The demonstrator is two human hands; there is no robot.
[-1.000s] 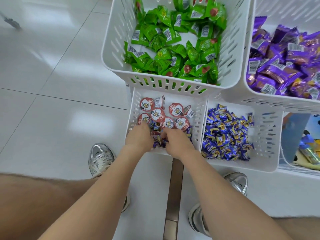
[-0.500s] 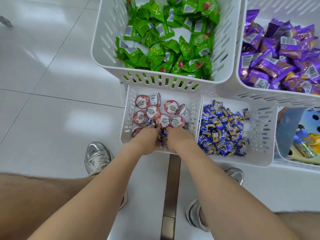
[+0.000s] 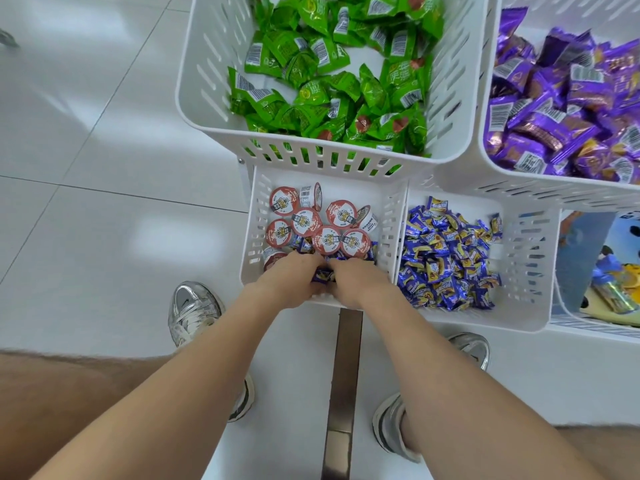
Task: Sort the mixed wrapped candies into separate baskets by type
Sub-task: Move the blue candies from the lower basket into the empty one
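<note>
Both hands are down in the mixed basket point(image 3: 255, 233), a small white plastic one with slotted walls. The left hand point(image 3: 287, 284) and right hand point(image 3: 360, 284) sit side by side at its near wall, backs up, fingers curled down into the contents. Blue candies point(image 3: 323, 274) in crinkly foil are bunched in the gap, touching both hands. The fingertips are hidden, so I can't tell if either hand actually grips.

Just beyond the knuckles are cups point(image 3: 305, 221): small, round, red-and-white foil lids with a cartoon figure print. A couple are tipped on their sides, showing barcodes. The lid text is too small to read.

Right of the right hand, touching the mixed basket, is the blue basket point(image 3: 528, 258), same slotted plastic. It holds a blue pile point(image 3: 446, 254) of twist-type blue and yellow wrappers.

Farther out past both hands, on a higher level, is the green basket point(image 3: 207, 67), larger. Its green packs point(image 3: 332, 81) are glossy pillow-shaped packs with white barcode panels, some with a brown-red picture.

Beyond and right of the right hand is the purple basket point(image 3: 483, 109). The purple packs point(image 3: 554, 112) are shiny and flat with barcodes, print unreadable.

Below the forearms are a glossy white tiled floor point(image 3: 86, 174), silver mesh shoes point(image 3: 192, 310) and a brushed metal strip point(image 3: 343, 375).
</note>
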